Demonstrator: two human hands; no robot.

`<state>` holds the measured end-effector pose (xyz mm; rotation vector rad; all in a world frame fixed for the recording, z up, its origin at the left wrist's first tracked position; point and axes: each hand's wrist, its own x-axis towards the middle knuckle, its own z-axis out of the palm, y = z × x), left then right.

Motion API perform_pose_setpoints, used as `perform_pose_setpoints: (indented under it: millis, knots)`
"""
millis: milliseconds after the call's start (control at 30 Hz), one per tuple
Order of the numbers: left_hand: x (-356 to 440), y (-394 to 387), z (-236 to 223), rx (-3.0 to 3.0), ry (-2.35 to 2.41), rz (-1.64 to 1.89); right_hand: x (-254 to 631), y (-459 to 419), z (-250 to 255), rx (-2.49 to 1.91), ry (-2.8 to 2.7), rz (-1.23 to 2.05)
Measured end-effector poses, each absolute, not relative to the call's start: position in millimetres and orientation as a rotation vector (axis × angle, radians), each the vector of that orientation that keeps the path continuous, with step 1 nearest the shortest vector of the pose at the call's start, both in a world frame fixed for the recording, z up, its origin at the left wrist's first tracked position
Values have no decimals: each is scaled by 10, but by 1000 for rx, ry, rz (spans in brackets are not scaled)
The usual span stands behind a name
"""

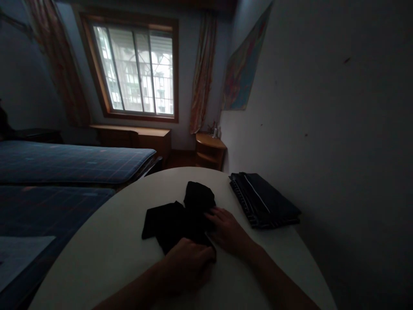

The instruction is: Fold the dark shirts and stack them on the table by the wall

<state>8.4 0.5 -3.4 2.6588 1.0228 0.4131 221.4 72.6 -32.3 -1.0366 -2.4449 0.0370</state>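
A black garment (174, 221) lies bunched on the round white table (122, 241), one flap pointing left and another pointing away from me. At its near edge my left hand (190, 262) is closed, the fingers curled over the cloth. My right hand (227, 230) rests on the garment's right side with its fingers stretched out over the fabric. The kind of garment is hard to make out in the dim light. To the right, near the table's edge, sits a stack of dark folded clothes (264, 200) with a thin white stripe on top.
A bare wall (322, 150) stands close on the right, with a map (243, 64) on it. At left are mattresses in blue checked covers (71, 161). Beyond the table are a wooden desk (151, 131), a corner shelf (209, 141) and a window (138, 73).
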Motion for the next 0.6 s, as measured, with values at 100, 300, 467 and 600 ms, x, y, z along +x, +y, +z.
perform_pose_setpoints:
  millis: [100, 300, 467, 600]
  knots:
    - [9, 81, -38, 2616, 1065, 620, 2206, 767, -326, -1037, -2445, 23]
    - [-184, 376, -138, 2465, 1368, 785, 2225, 772, -221, -989, -2231, 133]
    - [-348, 510, -47, 1944, 1275, 955, 2233, 626, -86, -1010, -1981, 198]
    - [-492, 614, 31, 1578, 1219, 1181, 2284, 506, 34, -926, -2064, 329]
